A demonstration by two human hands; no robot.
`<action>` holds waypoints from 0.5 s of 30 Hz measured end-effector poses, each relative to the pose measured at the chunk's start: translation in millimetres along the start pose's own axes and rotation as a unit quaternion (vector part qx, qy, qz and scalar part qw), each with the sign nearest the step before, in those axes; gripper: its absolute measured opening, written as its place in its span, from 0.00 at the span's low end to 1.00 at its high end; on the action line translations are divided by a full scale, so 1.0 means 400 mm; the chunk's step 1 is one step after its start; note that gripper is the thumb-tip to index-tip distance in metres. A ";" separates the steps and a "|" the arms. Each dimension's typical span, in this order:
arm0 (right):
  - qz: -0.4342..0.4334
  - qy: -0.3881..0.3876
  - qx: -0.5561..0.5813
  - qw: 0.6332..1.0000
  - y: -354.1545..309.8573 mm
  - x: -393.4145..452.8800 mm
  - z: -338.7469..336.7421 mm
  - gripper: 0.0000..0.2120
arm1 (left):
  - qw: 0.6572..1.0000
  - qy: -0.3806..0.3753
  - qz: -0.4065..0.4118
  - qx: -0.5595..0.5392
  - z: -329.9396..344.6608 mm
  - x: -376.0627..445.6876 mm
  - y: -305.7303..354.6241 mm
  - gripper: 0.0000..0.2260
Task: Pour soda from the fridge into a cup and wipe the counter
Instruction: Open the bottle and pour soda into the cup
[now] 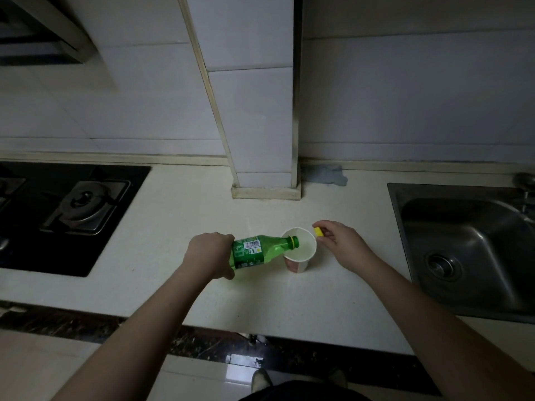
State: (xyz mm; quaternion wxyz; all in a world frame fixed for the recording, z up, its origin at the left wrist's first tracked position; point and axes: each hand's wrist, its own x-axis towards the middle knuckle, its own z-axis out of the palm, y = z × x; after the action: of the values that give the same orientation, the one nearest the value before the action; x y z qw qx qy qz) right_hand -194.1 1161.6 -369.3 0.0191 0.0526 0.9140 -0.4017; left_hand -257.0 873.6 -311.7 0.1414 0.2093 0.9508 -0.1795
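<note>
His left hand is clamped round the base of the tipped bottle, its thin, probably slick plastic mouth over the light paper cup, while right fingertips pinch the cap.

Bare table lies open left of and in front of the cup. Behind it the tiled pillar blocks passage; the sink lies to its right.
</note>
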 end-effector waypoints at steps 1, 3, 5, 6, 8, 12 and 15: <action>0.000 0.001 -0.001 1.000 0.000 -0.001 0.000 0.15 | 1.000 0.000 0.000 0.000 -0.001 0.000 0.000 0.23; 0.001 0.000 -0.004 1.000 -0.004 -0.003 -0.002 0.16 | 1.000 0.001 0.000 0.001 -0.002 0.001 -0.001 0.23; 0.001 0.001 -0.004 1.000 -0.006 -0.002 -0.003 0.16 | 1.000 0.001 0.000 0.002 -0.004 0.002 -0.002 0.24; 0.000 0.003 -0.004 1.000 -0.006 -0.001 -0.002 0.16 | 1.000 0.001 0.000 0.002 -0.004 0.003 -0.002 0.24; 0.000 0.004 -0.004 1.000 -0.007 0.001 -0.002 0.16 | 1.000 0.000 0.000 0.004 -0.004 0.004 -0.002 0.24; 0.001 0.003 -0.004 1.000 -0.007 0.001 -0.003 0.16 | 1.000 0.000 0.003 0.005 -0.003 0.007 -0.003 0.24; -0.001 0.003 -0.003 1.000 -0.005 0.002 -0.001 0.15 | 1.000 0.002 0.004 0.004 0.001 0.007 -0.006 0.24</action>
State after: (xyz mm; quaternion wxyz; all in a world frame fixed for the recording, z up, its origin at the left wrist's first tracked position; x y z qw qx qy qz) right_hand -195.3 1160.9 -367.5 0.0161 0.0527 0.9154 -0.3987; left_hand -260.5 872.6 -312.3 0.1397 0.2141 0.9494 -0.1826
